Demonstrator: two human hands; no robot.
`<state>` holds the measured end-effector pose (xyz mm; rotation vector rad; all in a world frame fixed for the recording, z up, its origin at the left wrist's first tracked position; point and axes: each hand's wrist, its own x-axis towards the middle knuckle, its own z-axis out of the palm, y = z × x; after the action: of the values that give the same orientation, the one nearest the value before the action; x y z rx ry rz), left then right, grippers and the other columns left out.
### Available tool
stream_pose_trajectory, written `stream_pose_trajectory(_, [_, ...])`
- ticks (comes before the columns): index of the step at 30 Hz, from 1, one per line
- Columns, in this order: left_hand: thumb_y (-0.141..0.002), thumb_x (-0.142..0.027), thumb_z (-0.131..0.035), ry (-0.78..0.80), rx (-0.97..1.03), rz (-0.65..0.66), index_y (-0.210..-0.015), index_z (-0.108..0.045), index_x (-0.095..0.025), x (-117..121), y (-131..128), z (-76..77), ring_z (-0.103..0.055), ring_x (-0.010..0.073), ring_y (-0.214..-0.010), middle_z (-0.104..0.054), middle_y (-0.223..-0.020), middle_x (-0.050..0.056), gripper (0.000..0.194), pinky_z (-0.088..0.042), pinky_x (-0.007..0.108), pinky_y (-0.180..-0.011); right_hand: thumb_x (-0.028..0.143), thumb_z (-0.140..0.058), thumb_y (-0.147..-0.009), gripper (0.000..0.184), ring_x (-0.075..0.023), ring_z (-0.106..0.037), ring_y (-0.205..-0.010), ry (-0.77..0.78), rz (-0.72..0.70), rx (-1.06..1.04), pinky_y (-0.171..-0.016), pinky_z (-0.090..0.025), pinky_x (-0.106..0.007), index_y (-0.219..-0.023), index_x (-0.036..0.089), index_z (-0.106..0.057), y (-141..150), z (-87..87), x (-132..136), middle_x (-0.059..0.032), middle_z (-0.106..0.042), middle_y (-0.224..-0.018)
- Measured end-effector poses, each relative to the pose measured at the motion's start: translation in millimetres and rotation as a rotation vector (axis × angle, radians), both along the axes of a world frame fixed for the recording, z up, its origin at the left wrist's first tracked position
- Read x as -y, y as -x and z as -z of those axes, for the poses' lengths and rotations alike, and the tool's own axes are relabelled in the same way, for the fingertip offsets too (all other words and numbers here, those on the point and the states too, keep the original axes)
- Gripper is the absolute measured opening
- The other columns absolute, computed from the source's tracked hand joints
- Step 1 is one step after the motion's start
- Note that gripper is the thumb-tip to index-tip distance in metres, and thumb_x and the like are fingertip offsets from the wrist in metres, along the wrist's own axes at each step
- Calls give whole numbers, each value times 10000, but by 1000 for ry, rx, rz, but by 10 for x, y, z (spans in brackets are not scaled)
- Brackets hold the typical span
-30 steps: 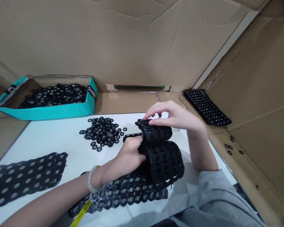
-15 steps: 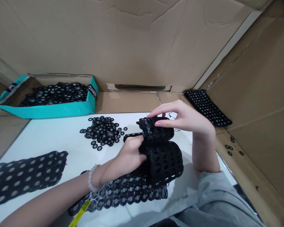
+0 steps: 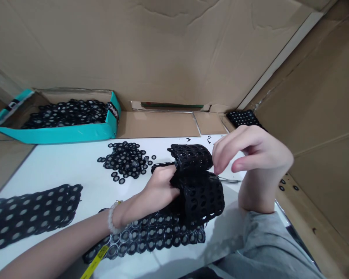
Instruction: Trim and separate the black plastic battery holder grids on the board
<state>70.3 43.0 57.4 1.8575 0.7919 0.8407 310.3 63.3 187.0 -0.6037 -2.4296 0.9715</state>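
Note:
My left hand (image 3: 159,188), with a pale beaded bracelet at the wrist, is closed around a black perforated sheet (image 3: 205,197). The sheet is bent over on itself, so rows of round holes face up and right. Just right of its upper fold hovers my right hand (image 3: 253,151), its fingers bent and the thumb apart from them, with nothing visible in it. Beneath the left hand lies another black sheet (image 3: 151,236) filled with rows of grey-centred rings. A yellow tag (image 3: 95,261) sticks out at its left end.
Loose black rings (image 3: 126,159) lie piled on the white table (image 3: 87,166). More fill a turquoise box (image 3: 75,135) at the back left. Black dotted sheets lie at the left (image 3: 35,213) and back right (image 3: 244,118). A thin metal tool (image 3: 229,180) lies near my right hand.
My right hand has come off the top of the perforated sheet and moved right, its fingers now curled. My left hand keeps its hold in nearly the same place.

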Motion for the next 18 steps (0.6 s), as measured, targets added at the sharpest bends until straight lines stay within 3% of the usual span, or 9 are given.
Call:
stream_pose_trajectory(2, [-575, -18, -477, -7, -3, -4, -742, -575, -153, 6, -4, -11, -586, 152, -699, -635, -756, -14, 236, -473, 238, -644, 400, -591, -925, 270, -146, -695, -836, 18, 76, 24, -741, -548, -250, -1012, 209, -760, 47, 48, -64, -58, -753, -941])
stream_pose_trajectory(5, [-565, -24, -466, -40, 34, 2, -741, -554, -160, 8, -18, -24, -575, 144, -694, -637, -772, -13, 240, -467, 233, -639, 424, -584, -920, 344, -168, -679, -932, -24, 312, 105, -775, -539, -269, -1146, 205, -721, 189, 159, -174, -75, -732, -1091])
stream_pose_trajectory(10, [-552, -42, -467, -112, 54, -15, -669, -482, -169, -11, -33, -4, -549, 133, -656, -595, -718, -19, 174, -448, 229, -618, 431, -600, -903, 328, -194, -672, -989, -13, 257, 182, -844, -530, -303, -1114, 221, -739, 299, 246, -242, -67, -730, -1107])
stream_pose_trajectory(18, [-555, -46, -472, -170, 22, -16, -718, -527, -165, -4, -16, 79, -568, 139, -654, -614, -738, -11, 209, -449, 234, -612, 388, -633, -888, 283, -226, -648, -1116, -86, 342, 157, -952, -530, -360, -1116, 259, -741, 188, 127, -71, -55, -702, -1196])
